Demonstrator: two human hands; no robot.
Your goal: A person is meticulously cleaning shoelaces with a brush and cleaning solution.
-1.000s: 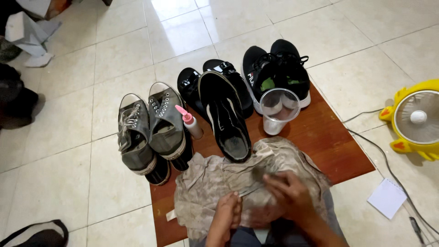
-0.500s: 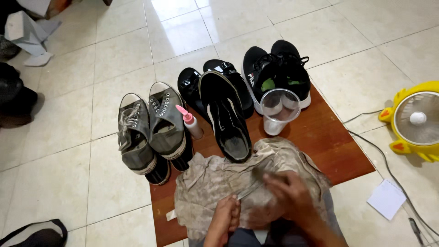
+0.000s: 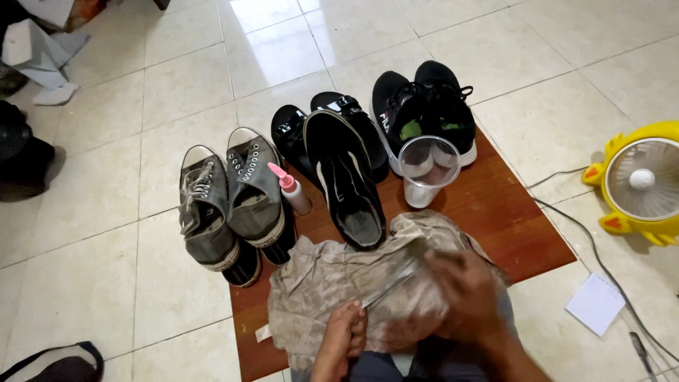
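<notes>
Cloth, beige and stained, lay bunched over the near edge of a red-brown wooden board, and both hands worked on it. At the far left stood a pair of grey canvas sneakers, half on the tile floor, with a small pink-capped squeeze bottle just beside them. The left hand pinched the cloth's near fold, fingers curled shut on it. Behind the cloth stood a black slip-on shoe, black sandals, a clear plastic cup and black trainers. The right hand, blurred, pressed on the cloth's right side; how tightly its fingers closed I could not tell. A yellow fan stood far right.
</notes>
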